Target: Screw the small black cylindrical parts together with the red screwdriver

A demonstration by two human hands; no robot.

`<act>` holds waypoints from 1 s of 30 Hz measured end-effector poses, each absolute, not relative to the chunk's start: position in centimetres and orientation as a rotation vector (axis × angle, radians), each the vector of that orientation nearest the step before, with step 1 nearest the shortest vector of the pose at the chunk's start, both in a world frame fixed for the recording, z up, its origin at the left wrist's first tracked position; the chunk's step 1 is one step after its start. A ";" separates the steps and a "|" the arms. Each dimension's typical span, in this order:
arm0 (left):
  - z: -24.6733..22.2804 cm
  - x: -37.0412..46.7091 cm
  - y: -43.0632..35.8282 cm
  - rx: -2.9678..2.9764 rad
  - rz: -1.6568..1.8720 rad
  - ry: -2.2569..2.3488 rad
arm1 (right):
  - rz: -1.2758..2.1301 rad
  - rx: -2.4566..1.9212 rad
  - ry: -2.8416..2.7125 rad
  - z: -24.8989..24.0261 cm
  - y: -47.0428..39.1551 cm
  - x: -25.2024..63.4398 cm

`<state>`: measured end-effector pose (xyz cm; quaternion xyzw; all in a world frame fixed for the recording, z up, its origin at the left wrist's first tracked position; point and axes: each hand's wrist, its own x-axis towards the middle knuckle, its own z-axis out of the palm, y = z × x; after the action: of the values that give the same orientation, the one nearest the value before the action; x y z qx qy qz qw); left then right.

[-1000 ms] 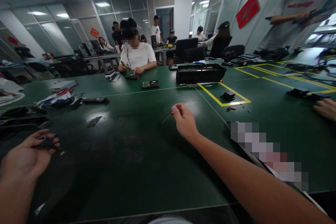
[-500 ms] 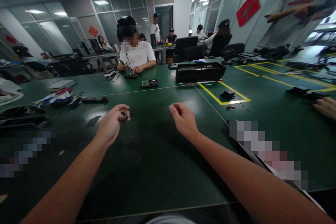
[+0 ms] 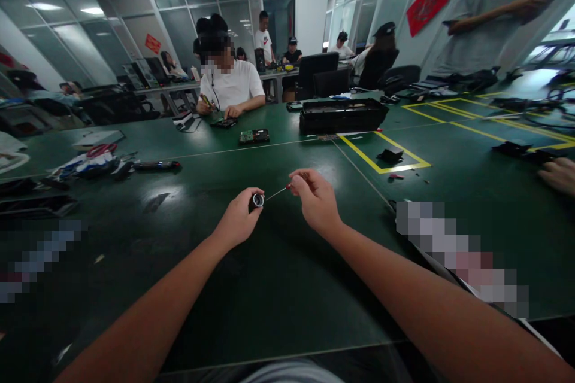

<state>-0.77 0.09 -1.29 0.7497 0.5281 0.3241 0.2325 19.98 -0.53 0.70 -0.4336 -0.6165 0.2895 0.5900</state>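
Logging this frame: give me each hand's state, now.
Left hand: closed on a small round metal part.
Right hand: closed on a thin red-handled tool, tip pointing at the part.

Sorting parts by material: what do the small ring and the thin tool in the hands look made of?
Ring: likely metal, with a shiny silvery rim and dark outside. Tool: thin, pale shaft, probably steel, with a red handle, seemingly plastic; too small to be sure.

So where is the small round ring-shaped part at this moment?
The small ring-shaped part is held in the fingers of the left hand, above the green table near the centre of the head view, beside the thin screwdriver in the right hand.
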 end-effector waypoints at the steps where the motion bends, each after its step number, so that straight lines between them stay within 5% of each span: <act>1: -1.2 -1.0 0.1 2.075 0.892 1.446 | 0.691 -0.993 -1.445 0.7 -0.6 19.9; 30: -1.5 -1.6 0.2 2.082 0.957 1.448 | 0.730 -1.058 -1.455 0.9 -0.6 19.7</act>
<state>-1.63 0.18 -1.55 0.7504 0.5217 0.3450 0.2138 19.71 -0.58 0.94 -0.4497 -0.6186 0.3104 0.5646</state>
